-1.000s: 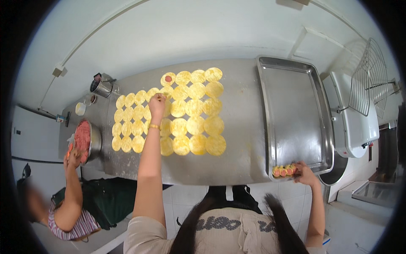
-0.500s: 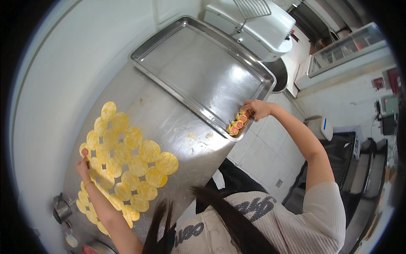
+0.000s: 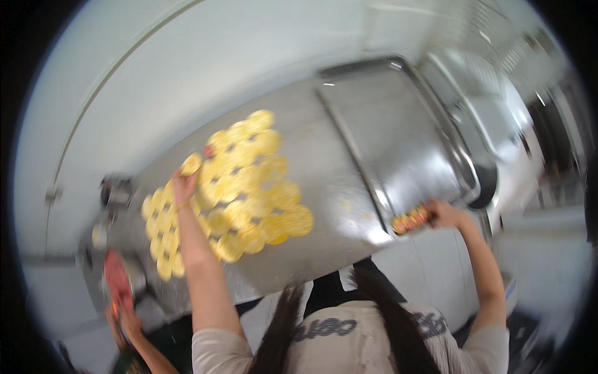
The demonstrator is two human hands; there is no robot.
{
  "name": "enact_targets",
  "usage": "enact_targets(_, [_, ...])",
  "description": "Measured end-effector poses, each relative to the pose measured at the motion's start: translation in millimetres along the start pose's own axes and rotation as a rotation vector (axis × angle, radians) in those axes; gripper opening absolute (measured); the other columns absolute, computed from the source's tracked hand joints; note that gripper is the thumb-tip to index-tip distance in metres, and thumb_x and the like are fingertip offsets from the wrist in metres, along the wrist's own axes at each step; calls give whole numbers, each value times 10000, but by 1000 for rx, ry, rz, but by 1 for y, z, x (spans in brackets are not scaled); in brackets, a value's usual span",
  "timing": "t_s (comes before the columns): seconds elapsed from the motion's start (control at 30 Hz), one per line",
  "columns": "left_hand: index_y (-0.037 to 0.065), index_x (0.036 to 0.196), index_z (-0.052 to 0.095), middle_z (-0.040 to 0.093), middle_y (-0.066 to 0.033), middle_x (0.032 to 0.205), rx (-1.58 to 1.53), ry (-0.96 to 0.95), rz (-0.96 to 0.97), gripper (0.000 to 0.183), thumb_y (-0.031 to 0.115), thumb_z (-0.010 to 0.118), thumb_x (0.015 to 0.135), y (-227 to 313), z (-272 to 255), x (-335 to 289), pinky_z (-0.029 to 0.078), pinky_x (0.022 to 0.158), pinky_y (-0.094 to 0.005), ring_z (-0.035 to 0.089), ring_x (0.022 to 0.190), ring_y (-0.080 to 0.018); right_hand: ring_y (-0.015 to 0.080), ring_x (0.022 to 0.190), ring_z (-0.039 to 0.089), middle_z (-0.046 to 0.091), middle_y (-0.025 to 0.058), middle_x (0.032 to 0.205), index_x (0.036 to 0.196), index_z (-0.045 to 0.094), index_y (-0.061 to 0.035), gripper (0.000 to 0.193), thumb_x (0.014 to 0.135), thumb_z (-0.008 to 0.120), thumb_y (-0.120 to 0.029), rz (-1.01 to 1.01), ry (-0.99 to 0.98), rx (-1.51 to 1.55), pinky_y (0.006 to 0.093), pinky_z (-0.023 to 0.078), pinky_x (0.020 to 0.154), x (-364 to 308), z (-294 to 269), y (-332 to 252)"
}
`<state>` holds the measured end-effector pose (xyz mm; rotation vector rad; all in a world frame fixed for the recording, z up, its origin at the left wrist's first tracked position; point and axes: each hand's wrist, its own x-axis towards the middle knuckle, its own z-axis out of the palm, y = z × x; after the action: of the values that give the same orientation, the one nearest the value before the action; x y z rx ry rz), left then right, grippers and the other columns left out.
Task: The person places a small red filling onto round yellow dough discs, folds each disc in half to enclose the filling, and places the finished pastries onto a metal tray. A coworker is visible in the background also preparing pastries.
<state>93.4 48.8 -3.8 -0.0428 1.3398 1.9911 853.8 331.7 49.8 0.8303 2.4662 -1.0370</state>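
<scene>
Thin yellow round wrappers (image 3: 249,177) lie in overlapping rows on the metal table. My left hand (image 3: 185,185) pinches one yellow wrapper (image 3: 190,164) by its edge, lifted at the far-left side of the rows. Just right of it, a small pink piece (image 3: 209,151) rests on another wrapper. My right hand (image 3: 443,214) is at the near corner of the large metal tray (image 3: 349,134), its fingers closed around the end of a short row of yellow rolls with pink filling (image 3: 408,222). Motion blur softens the fingertips.
At the lower left, another person's hands (image 3: 124,321) hold a long pink slab (image 3: 116,274) beside a round metal bowl (image 3: 138,277). A metal pitcher (image 3: 117,190) stands near the wall. Behind the tray is a white machine (image 3: 473,93). Tray rims rise above the table (image 3: 324,181).
The view has swung left, bringing another person's hands into sight. My left hand has raised a wrapper off the rows. My right hand stays by the rolls in the tray corner.
</scene>
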Motion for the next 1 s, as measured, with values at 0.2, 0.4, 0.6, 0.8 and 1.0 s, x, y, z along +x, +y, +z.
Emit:
enact_targets(0.2, [22, 938, 588, 644, -98, 824, 598, 420, 395, 265, 257, 609, 818, -5, 12, -8, 500, 681, -336, 629, 755, -230, 351, 1049, 572, 549, 176, 1165, 1289, 536, -29, 821, 508, 785, -75, 39, 49, 56, 385, 465, 923, -21, -7, -4])
enact_targets(0.4, [-11, 899, 570, 646, -213, 767, 1208, 456, 678, 272, 201, 670, 760, -27, 75, -7, 498, 729, -407, 649, 788, -361, 314, 951, 623, 563, 142, 1125, 1283, 540, -30, 784, 529, 751, 1, 58, 93, 68, 358, 522, 824, -23, -4, -19])
enact_targets(0.6, [-35, 968, 566, 659, -217, 813, 1272, 310, 631, 350, 202, 708, 753, -49, 113, -6, 509, 724, -416, 656, 800, -378, 301, 950, 630, 554, 147, 1142, 1280, 535, -23, 761, 546, 725, 32, 126, 118, 133, 346, 528, 818, -22, 1, -26])
enact_targets(0.8, [-57, 1006, 582, 666, -180, 823, 1277, 265, 603, 362, 182, 724, 774, -52, 100, 12, 511, 675, -367, 652, 734, -298, 308, 943, 633, 559, 155, 1143, 1277, 536, -21, 742, 557, 705, 40, 130, 147, 142, 340, 535, 809, -23, 2, -31])
enact_targets(1.0, [-33, 1063, 607, 671, -63, 883, 348, 124, 321, 256, 117, 636, 858, -42, 74, 28, 487, 615, -254, 641, 728, -161, 304, 918, 638, 563, 150, 1133, 1279, 538, -31, 747, 556, 709, 38, 123, 137, 103, 338, 542, 792, -23, -3, -37])
